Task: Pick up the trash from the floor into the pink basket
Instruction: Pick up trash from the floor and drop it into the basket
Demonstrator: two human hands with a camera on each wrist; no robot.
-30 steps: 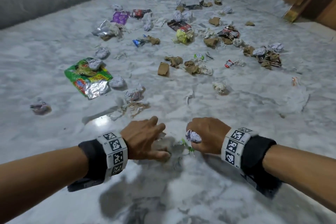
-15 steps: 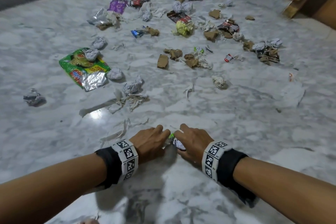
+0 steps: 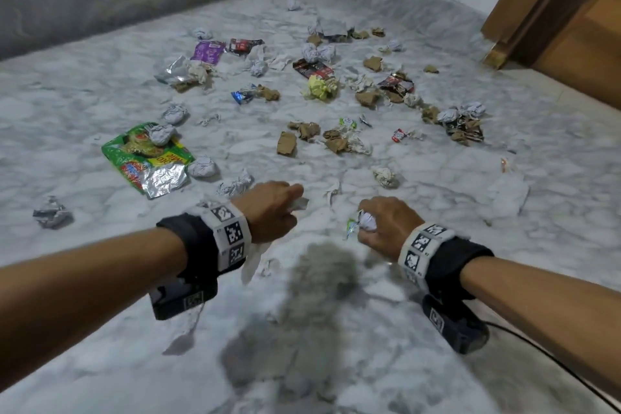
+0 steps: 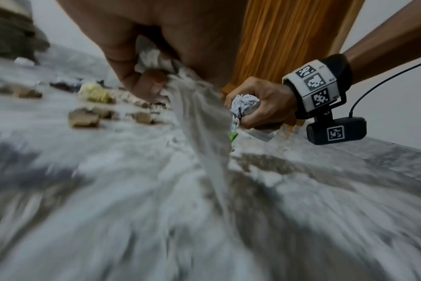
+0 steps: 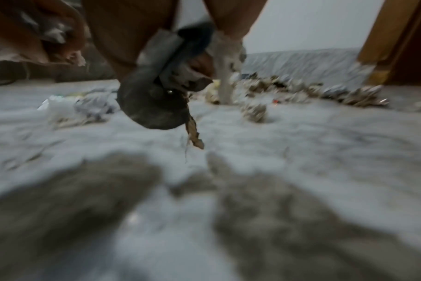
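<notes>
My left hand [image 3: 272,212] is curled round white tissue paper [image 4: 199,117], a long strip of which hangs down from the fist toward the marble floor. My right hand [image 3: 383,228] grips a crumpled white paper ball [image 3: 368,221] together with a small green wrapper [image 3: 351,227]; the left wrist view shows the ball [image 4: 245,105] in that fist. Both hands hover a little above the floor, about a hand's width apart. The pink basket is not in any view. The right wrist view is blurred.
Scattered trash covers the floor ahead: a green snack packet [image 3: 148,158], white paper balls [image 3: 201,166], brown cardboard scraps [image 3: 287,143], a yellow crumpled paper [image 3: 319,87], dark wrappers [image 3: 312,69]. A wooden door frame [image 3: 537,10] stands at the right, a grey wall base at the back.
Both hands have risen off the floor and moved apart, forward toward the litter. The left hand now carries white tissue it gathered; the right still holds the paper ball.
</notes>
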